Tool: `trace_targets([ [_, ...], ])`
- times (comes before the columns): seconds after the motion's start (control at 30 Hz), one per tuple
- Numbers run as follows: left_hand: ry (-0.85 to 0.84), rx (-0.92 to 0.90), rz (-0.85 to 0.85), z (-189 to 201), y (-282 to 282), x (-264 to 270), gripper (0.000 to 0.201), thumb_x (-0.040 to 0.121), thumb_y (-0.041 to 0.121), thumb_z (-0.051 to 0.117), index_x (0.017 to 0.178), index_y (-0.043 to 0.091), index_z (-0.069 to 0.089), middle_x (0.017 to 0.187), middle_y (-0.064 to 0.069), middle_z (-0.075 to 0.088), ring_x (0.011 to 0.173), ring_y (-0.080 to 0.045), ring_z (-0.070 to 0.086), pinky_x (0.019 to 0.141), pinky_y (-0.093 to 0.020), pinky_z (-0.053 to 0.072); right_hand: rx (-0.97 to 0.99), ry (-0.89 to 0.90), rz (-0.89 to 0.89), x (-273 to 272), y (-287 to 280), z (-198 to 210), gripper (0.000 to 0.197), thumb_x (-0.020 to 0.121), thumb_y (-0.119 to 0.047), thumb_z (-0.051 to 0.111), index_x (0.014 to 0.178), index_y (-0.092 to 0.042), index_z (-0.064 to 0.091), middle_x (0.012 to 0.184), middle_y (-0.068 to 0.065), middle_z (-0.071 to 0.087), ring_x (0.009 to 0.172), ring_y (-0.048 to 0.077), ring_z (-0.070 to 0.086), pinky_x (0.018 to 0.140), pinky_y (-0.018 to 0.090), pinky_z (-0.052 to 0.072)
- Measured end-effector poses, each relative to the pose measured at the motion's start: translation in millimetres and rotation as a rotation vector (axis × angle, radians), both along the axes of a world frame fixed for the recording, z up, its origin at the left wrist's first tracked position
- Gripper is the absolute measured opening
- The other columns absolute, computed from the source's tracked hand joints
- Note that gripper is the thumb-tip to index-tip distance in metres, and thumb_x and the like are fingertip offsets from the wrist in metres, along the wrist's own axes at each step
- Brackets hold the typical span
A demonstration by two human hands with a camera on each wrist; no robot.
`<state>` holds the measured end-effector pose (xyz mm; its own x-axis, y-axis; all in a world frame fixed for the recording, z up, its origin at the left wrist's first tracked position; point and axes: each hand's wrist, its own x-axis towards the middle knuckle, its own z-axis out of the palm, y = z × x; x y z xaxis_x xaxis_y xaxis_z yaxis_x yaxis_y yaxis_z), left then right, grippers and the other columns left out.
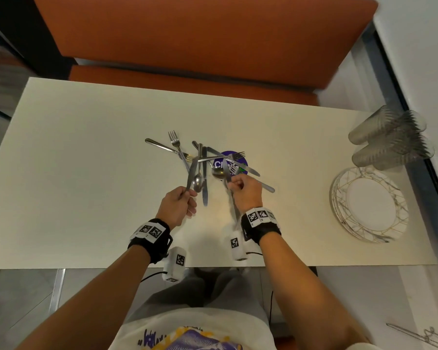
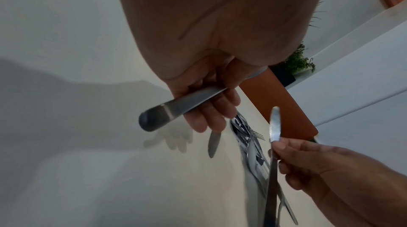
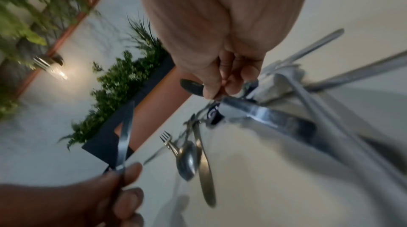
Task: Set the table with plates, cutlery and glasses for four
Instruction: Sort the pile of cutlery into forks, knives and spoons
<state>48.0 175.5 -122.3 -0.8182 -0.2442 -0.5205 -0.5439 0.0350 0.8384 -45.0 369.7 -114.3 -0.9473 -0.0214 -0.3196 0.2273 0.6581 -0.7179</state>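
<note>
While both hands work at the middle of the white table (image 1: 86, 173), the left hand (image 1: 178, 207) has its fingers curled round the handle of a table knife (image 1: 190, 174), whose blade slants up and away toward 12 o'clock over the cutlery pile (image 1: 200, 160). From the left wrist view that handle (image 2: 176, 107) crosses the palm, thumb on top and fingers wrapped beneath, its rounded end sticking out toward 8 o'clock. At about 3 o'clock from it, the right hand (image 1: 243, 190) pinches a second knife (image 2: 274, 143) between thumb and fingertips, serrated blade tip up and handle running down past the wrist; the remaining fingers are curled in. Loose cutlery lies crossed at the table's centre, just beyond both hands: a spoon (image 1: 198, 183) bowl-end near the left hand's knuckles, a knife (image 1: 204, 178) lying lengthwise beside it, a fork (image 1: 176, 145) with tines pointing to 12 o'clock, and more pieces over a round purple coaster (image 1: 229, 160). Toward 3 o'clock, well apart from the pile, a stack of plates (image 1: 369, 205) with a gold-lined rim sits near the table's right edge, and ribbed clear glasses (image 1: 390, 137) lie on their sides just beyond it at 1 o'clock. An orange bench seat (image 1: 200, 34) runs along the far side at 12 o'clock.
</note>
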Motion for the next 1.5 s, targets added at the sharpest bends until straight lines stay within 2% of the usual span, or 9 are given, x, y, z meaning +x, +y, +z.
trace_targets([
  [0.1, 0.022, 0.033, 0.0, 1.1, 3.0, -7.8, 0.03, 0.108, 0.005, 0.039, 0.102, 0.005, 0.068, 0.083, -0.016, 0.075, 0.078, -0.032, 0.074, 0.077, -0.046, 0.06, -0.125, 0.093, -0.044, -9.6, 8.2, 24.7, 0.007, 0.092, -0.01, 0.072, 0.098, -0.013, 0.071, 0.084, -0.006, 0.065, 0.073, -0.004, 0.058, 0.063, 0.001, 0.043],
  [0.23, 0.06, 0.1, 0.013, 11.4, 12.0, -19.5, 0.028, 0.109, 0.003, 0.039, 0.11, -0.004, 0.066, 0.095, -0.023, 0.076, 0.084, -0.029, 0.074, 0.073, -0.029, 0.059, -0.234, 0.165, -0.102, -11.0, 9.5, 45.5, 0.008, 0.092, -0.012, 0.072, 0.099, -0.009, 0.073, 0.085, -0.005, 0.071, 0.074, 0.0, 0.063, 0.068, 0.004, 0.048],
  [0.43, 0.082, 0.161, -0.004, 26.9, 26.0, -29.7, 0.028, 0.107, 0.002, 0.04, 0.111, -0.007, 0.066, 0.095, -0.024, 0.075, 0.084, -0.03, 0.074, 0.072, -0.03, 0.059, -0.323, 0.055, -0.072, 6.1, -13.9, 45.3, 0.011, 0.092, -0.018, 0.073, 0.088, -0.028, 0.072, 0.082, 0.0, 0.077, 0.073, 0.014, 0.072, 0.076, 0.034, 0.06],
  [0.6, 0.051, 0.175, -0.074, 35.1, 31.5, -27.5, 0.029, 0.109, 0.007, 0.038, 0.106, 0.002, 0.066, 0.085, -0.023, 0.073, 0.066, -0.03, 0.066, 0.062, -0.036, 0.054, -0.274, 0.054, -0.031, 19.3, -28.9, 40.9, 0.008, 0.09, -0.014, 0.075, 0.097, -0.011, 0.077, 0.082, 0.003, 0.077, 0.068, 0.01, 0.068, 0.074, 0.029, 0.059],
  [0.73, 0.061, 0.153, -0.035, 36.7, 33.7, -21.7, 0.033, 0.11, 0.01, 0.038, 0.092, 0.006, 0.066, 0.067, -0.014, 0.059, 0.051, -0.018, 0.045, 0.049, -0.028, 0.037, -0.152, 0.189, 0.09, 17.5, -32.7, 45.3, 0.01, 0.087, -0.02, 0.078, 0.092, -0.011, 0.08, 0.081, 0.0, 0.074, 0.07, 0.006, 0.063, 0.069, 0.009, 0.046],
  [0.87, 0.024, 0.227, 0.003, 32.5, 30.6, -18.4, 0.035, 0.109, 0.01, 0.038, 0.104, 0.0, 0.071, 0.067, -0.015, 0.052, 0.052, -0.017, 0.038, 0.05, -0.029, 0.026, -0.188, 0.217, 0.048, 1.0, -28.0, 50.4, 0.016, 0.094, -0.015, 0.07, 0.106, -0.009, 0.079, 0.083, -0.002, 0.072, 0.067, -0.002, 0.059, 0.067, 0.004, 0.044],
  [1.03, -0.007, 0.24, -0.003, 37.2, 28.1, -15.8, 0.036, 0.109, 0.01, 0.038, 0.105, -0.003, 0.071, 0.071, -0.017, 0.052, 0.051, -0.016, 0.036, 0.05, -0.029, 0.026, -0.291, 0.158, 0.071, -13.4, -28.4, 54.1, 0.016, 0.096, -0.008, 0.066, 0.107, -0.004, 0.077, 0.076, 0.006, 0.072, 0.056, 0.009, 0.061, 0.062, 0.018, 0.052],
  [1.3, 0.037, 0.23, -0.077, 35.3, 20.6, -10.7, 0.037, 0.111, 0.014, 0.036, 0.103, -0.003, 0.068, 0.07, -0.014, 0.058, 0.05, -0.023, 0.052, 0.046, -0.027, 0.043, -0.317, 0.133, 0.058, -19.7, -36.8, 49.8, 0.018, 0.099, -0.016, 0.062, 0.096, -0.005, 0.076, 0.07, 0.004, 0.07, 0.054, 0.007, 0.06, 0.059, 0.016, 0.051],
  [1.5, -0.011, 0.175, 0.085, 19.9, 10.6, -5.7, 0.032, 0.111, 0.017, 0.037, 0.086, 0.011, 0.057, 0.06, 0.003, 0.041, 0.051, -0.013, 0.03, 0.047, -0.024, 0.026, -0.159, 0.113, 0.16, -14.6, -41.6, 27.0, 0.025, 0.103, -0.02, 0.053, 0.095, -0.008, 0.073, 0.086, 0.006, 0.073, 0.078, 0.02, 0.067, 0.074, 0.032, 0.053],
])
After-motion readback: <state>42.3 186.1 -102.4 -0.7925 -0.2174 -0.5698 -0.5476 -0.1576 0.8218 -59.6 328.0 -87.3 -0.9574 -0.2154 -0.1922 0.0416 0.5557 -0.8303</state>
